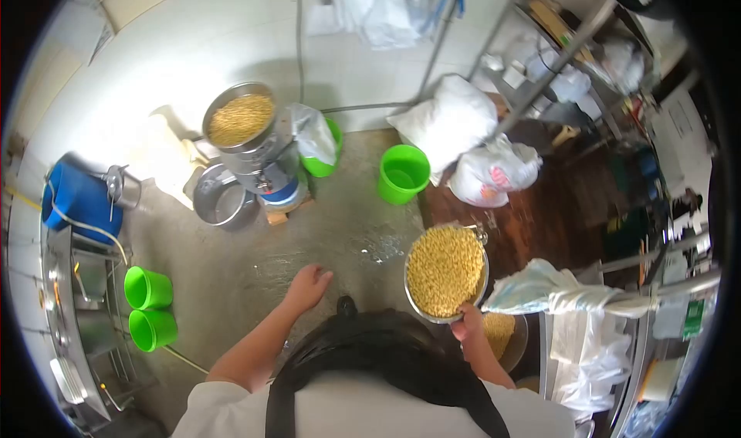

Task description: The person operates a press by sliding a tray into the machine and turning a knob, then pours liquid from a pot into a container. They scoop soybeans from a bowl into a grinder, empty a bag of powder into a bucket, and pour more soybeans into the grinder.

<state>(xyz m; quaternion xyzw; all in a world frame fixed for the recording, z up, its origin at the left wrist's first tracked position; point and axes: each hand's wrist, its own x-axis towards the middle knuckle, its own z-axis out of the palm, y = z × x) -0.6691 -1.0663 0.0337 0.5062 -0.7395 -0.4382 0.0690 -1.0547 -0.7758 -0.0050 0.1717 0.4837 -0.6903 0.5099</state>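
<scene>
My right hand [466, 324] grips the near rim of a round metal bowl [445, 272] filled with pale yellow beans or kernels. My left hand [310, 286] hangs over the grey floor, holding nothing, its fingers loosely extended. Below and right of the held bowl, a larger metal bowl [519, 344] with similar contents is partly hidden by my right forearm. Ahead on the left stands a metal machine [266, 168], its round hopper [241, 115] holding more of the yellow kernels.
A green bucket [404, 177] stands near white sacks [455, 121]. An empty metal pot [222, 199] sits beside the machine. Two green buckets [149, 287], a blue barrel [81, 202] and a metal sink [89, 272] are at left. A metal rack [548, 353] is at right.
</scene>
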